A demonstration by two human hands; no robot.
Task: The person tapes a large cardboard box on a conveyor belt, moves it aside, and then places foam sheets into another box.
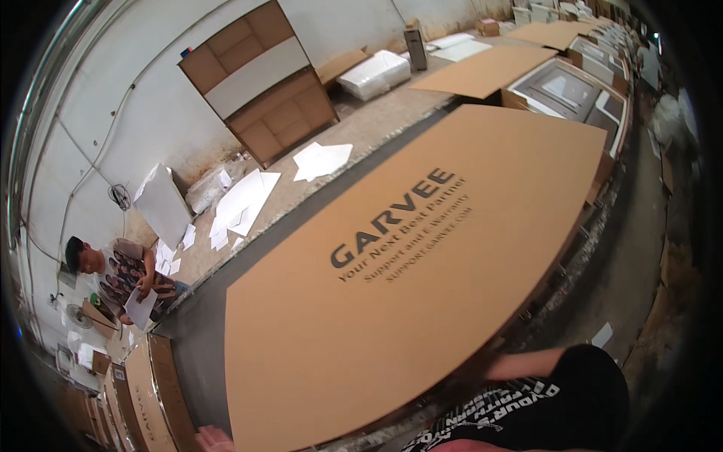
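Far left: a co-worker [113, 275] is crouching on the floor by the white wall, holding a white sheet [141, 307] in both hands; small cardboard boxes and a small fan are lying just beside this person.

Near left: a row of closed cardboard cartons [147, 392] is running toward the lower edge.

Left of centre, far: loose white sheets [245, 202] are lying scattered on the concrete floor; a tall cardboard panel [260, 79] with a white band is leaning against the wall; further along the wall, wrapped white packs [374, 74] are lying on the floor.

Near, low edge: the person's left hand [215, 439] is showing at the near left corner of the large flat cardboard sheet [422, 256]. It is touching the sheet's edge; the fingers are mostly cut off by the frame, so I cannot tell how they are set.

Centre: the cardboard sheet, brown with dark printed lettering, is filling the middle of the view, stretching from the near edge toward the far right and lying over the work line.

Near right: the person's right forearm [527, 365] is reaching in under the sheet's near right edge; the right hand is hidden behind the cardboard, so its grip cannot be told.

Far right: open cartons [572, 90] holding grey panels are standing in a row, with further flat cardboard sheets [489, 69] lying over some of them.
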